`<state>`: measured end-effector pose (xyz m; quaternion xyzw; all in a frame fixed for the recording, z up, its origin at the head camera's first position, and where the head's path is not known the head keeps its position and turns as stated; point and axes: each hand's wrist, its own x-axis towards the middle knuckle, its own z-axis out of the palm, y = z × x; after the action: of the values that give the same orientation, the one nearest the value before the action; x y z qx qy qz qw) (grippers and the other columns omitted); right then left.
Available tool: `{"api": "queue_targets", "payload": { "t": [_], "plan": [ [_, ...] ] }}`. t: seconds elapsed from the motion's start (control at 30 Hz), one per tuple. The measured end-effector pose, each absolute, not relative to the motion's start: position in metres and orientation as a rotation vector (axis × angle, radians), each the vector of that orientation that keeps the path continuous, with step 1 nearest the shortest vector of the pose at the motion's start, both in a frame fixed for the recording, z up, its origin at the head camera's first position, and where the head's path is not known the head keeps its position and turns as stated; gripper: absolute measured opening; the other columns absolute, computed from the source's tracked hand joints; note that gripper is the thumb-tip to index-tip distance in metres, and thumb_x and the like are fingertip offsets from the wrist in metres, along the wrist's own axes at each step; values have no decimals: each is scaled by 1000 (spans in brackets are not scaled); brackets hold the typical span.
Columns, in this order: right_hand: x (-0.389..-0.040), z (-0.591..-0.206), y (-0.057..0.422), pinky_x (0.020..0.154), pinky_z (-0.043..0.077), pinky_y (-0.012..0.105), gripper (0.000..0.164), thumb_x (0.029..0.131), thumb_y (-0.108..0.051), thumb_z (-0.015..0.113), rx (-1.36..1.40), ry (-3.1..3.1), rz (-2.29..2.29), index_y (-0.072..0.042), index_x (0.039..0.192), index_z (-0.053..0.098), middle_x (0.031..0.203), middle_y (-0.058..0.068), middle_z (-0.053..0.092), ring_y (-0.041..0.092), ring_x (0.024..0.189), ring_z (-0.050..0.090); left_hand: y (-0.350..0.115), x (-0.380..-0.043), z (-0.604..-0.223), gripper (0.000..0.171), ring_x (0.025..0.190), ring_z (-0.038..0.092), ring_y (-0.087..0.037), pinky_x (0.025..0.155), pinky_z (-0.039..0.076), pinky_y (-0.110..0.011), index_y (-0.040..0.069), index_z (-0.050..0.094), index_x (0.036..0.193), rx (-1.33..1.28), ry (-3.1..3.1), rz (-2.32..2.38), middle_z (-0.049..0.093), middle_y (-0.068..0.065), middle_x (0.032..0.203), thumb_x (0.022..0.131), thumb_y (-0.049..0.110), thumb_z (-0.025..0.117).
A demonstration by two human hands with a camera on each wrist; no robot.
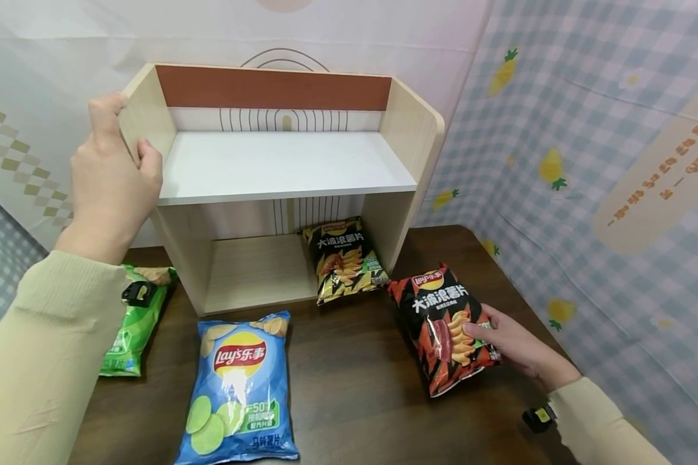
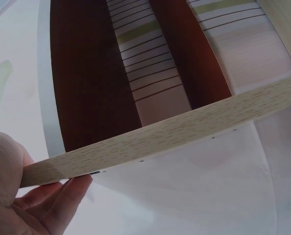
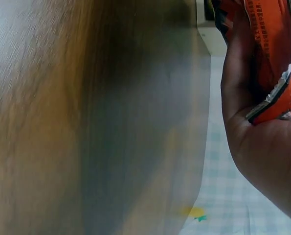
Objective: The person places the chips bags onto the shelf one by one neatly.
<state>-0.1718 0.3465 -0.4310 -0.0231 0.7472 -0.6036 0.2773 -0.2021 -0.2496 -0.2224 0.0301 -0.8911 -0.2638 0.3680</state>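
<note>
My left hand (image 1: 113, 171) grips the upper left side panel of a small wooden shelf (image 1: 291, 165), thumb on the inner face; the left wrist view shows its fingers (image 2: 69, 203) behind the panel's edge. In my right hand (image 1: 514, 339) is a black and red bag of chips (image 1: 442, 329), held by its right side with the thumb on the front. The right wrist view shows the bag's orange back (image 3: 270, 44) against the palm. A black and yellow bag of chips (image 1: 346, 258) leans in the shelf's lower compartment, at its right end, its bottom edge overhanging the front.
A blue bag of chips (image 1: 238, 387) lies on the dark wooden table (image 1: 349, 387) before the shelf. To the left, a green bag of chips (image 1: 136, 323) is partly behind the left sleeve. A checkered cloth wall (image 1: 558, 161) runs along the right side.
</note>
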Motion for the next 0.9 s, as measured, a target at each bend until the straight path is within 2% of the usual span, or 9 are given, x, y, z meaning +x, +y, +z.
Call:
{"api": "queue_targets", "payload": {
  "t": [0.1,0.27,0.33,0.37,0.43,0.5,0.6,0.7,0.9],
  "plan": [
    [-171,-429,339,85,50,52,67,101,-25,52,-90,1971,-1633,-14,153,12,136,21,51,39,112,58,-250,-202,-223,48,92,53,-63,73,39,-68,20,25,140,80,-2287,-677,55,-35,122,95,25,39],
    [-171,-425,327,86,50,50,66,99,-25,56,-127,2007,-1587,-14,152,18,138,20,48,35,115,57,-249,-202,-222,48,94,53,-62,74,40,-68,21,25,141,86,-2292,-675,55,-35,122,95,25,39],
    [-171,-423,323,86,50,50,66,98,-25,57,-141,2033,-1566,-14,152,21,139,20,47,37,116,55,-248,-202,-222,48,95,53,-62,74,40,-69,21,25,141,85,-2291,-675,55,-35,122,95,25,39],
    [-171,-422,320,85,49,53,65,98,-24,58,-136,2013,-1577,-15,151,22,139,22,46,42,115,55,-248,-202,-221,48,95,53,-62,74,40,-69,21,25,141,85,-2290,-676,55,-35,123,95,25,39],
    [-170,-419,316,90,47,50,67,97,-27,60,-183,2112,-1500,-15,152,23,144,19,42,40,125,47,-248,-202,-221,48,95,53,-62,74,40,-69,21,25,140,84,-2289,-672,55,-35,123,95,25,39],
    [-169,-418,311,91,47,50,67,95,-28,62,-228,2150,-1457,-15,151,26,143,18,43,41,126,46,-247,-202,-221,48,95,53,-62,74,41,-69,21,25,140,84,-2291,-670,55,-35,123,95,25,39],
    [-168,-417,301,89,48,47,66,95,-25,62,-328,2156,-1429,-11,149,28,139,18,48,39,122,50,-248,-202,-222,47,94,53,-63,73,40,-69,21,25,140,80,-2290,-668,55,-35,122,95,25,39],
    [-169,-417,288,81,52,48,62,95,-19,63,-372,2053,-1497,-10,146,30,126,19,57,38,105,61,-248,-202,-223,47,93,53,-63,73,39,-68,20,25,140,74,-2285,-670,55,-35,122,95,24,39],
    [-172,-417,257,78,53,50,58,94,-18,65,-390,1981,-1591,-11,143,35,121,20,59,37,101,64,-250,-204,-224,47,90,52,-63,71,38,-68,19,25,139,63,-2277,-660,55,-37,118,94,23,39]
  ]
}}
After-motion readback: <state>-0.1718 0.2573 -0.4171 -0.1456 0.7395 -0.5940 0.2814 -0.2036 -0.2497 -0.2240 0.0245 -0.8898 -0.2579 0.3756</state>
